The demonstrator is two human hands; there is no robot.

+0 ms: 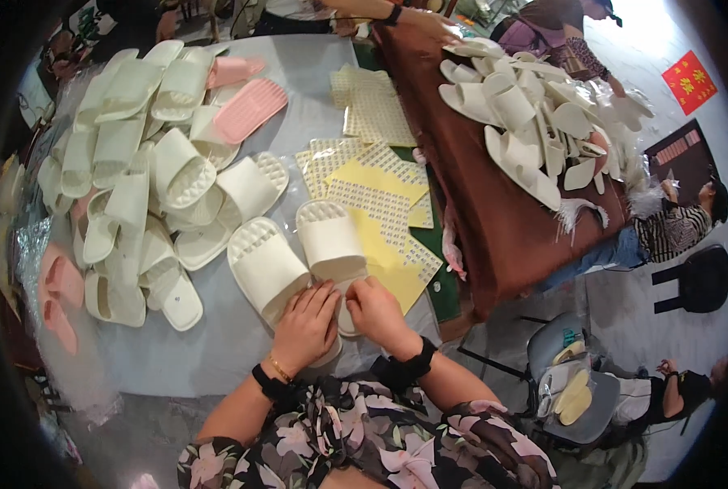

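Note:
Two cream slide slippers lie side by side before me, toes pointing away: the left slipper (262, 259) and the right slipper (329, 235). Across the heel ends of the pair rests my left hand (305, 324), its fingers stretched out and lying flat. My right hand (377, 313) is closed in a pinch over the heel of the right slipper; whatever sits between its fingertips is hidden. Just beyond that hand are yellow sticker sheets (372, 213) with rows of small printed labels, partly overlapping.
A pile of cream slippers (127, 163) covers the table's left, with pink slippers (250, 110) among it. More slippers heap on the brown-covered table (453, 187) at right, where other people's hands reach in. A grey chair (580, 399) holds bagged yellow slippers.

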